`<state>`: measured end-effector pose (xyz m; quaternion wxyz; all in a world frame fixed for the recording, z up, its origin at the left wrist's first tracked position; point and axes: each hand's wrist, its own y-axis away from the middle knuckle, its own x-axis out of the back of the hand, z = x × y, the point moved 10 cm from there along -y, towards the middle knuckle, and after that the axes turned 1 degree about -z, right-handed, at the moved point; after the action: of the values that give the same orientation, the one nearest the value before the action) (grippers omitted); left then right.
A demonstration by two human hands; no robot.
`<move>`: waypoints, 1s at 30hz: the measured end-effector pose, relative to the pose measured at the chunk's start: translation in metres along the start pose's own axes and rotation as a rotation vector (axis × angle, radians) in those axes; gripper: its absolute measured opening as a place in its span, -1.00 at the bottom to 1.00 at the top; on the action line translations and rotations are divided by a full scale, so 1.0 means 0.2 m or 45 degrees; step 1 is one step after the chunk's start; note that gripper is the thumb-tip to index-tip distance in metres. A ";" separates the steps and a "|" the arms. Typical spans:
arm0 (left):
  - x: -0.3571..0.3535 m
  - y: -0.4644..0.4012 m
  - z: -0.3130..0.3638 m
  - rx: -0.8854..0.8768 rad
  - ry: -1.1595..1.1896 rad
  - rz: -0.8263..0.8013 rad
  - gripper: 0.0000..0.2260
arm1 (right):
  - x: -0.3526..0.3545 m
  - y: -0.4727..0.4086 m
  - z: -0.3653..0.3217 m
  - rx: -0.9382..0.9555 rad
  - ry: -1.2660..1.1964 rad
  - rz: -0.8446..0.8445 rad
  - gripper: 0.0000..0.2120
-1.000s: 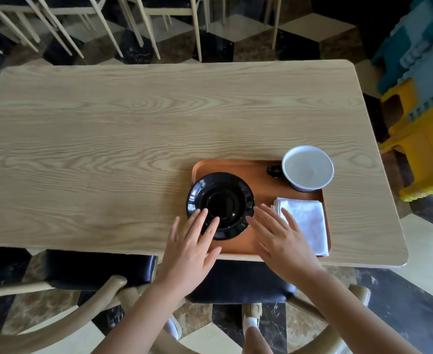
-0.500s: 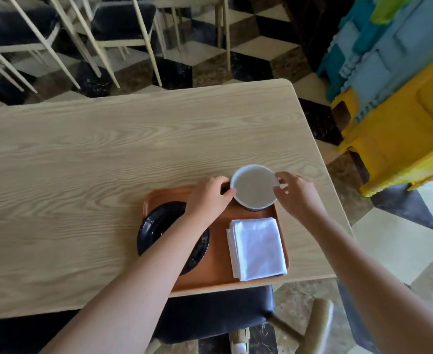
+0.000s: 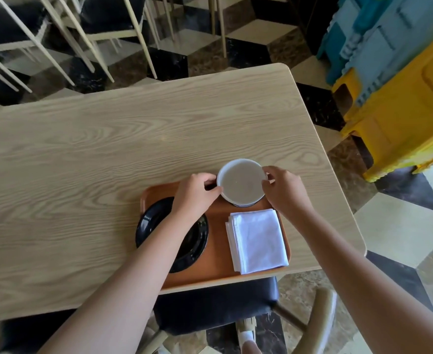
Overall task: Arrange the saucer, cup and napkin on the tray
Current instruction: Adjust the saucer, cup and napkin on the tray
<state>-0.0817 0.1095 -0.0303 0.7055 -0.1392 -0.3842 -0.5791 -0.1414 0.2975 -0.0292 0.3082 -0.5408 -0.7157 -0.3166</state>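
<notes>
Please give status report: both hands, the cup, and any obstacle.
Left hand and right hand both grip cup at tray's far edge. Saucer partly under left forearm. Napkin flat beside it. Path clear.

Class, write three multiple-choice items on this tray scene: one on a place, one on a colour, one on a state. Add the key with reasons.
1. Where does the folded white cloth napkin lie on the orange rectangular tray?
A. right side
B. left side
C. beneath the saucer

2. What colour is the round glossy saucer?
A. white
B. black
C. orange

3. What holds the white round cup?
A. nothing
B. one hand
C. both hands

Key: A, it lies right of the saucer; B, its glaze is black; C, the left hand and right hand touch opposite sides.
</notes>
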 end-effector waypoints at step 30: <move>-0.64 0.67 0.07 -0.615 -0.713 -0.086 -0.58 | -0.26 0.62 0.25 0.623 0.711 -0.388 -0.47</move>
<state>0.0328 0.2481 -0.0777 0.5005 -0.4419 -0.4188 -0.6155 -0.0149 0.3341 -0.0853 0.5602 -0.2323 -0.7307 -0.3135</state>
